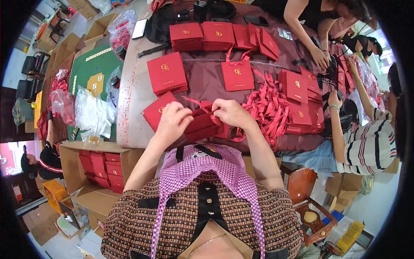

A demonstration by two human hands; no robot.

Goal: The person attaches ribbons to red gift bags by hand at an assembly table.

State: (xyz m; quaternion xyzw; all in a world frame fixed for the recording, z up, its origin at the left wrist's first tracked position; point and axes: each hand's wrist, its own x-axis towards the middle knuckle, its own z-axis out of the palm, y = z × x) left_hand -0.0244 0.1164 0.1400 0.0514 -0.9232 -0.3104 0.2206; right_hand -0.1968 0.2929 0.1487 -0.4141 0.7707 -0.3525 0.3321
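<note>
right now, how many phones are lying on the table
2 that I can make out: a white-screened phone at the far left of the table, and what looks like a dark phone behind the fanned red bags. Others may be hidden.

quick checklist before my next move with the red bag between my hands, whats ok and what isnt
1. Right hand on the ribbon: ok, fingertips pinched at it.
2. Left hand firm at the red bag: cannot tell.
3. Ribbon pile close by: ok, just right of the hands.
4. Ribbon pile untangled: not ok, strands cross loosely.
5. Carton open: ok, flap folded out.
</note>
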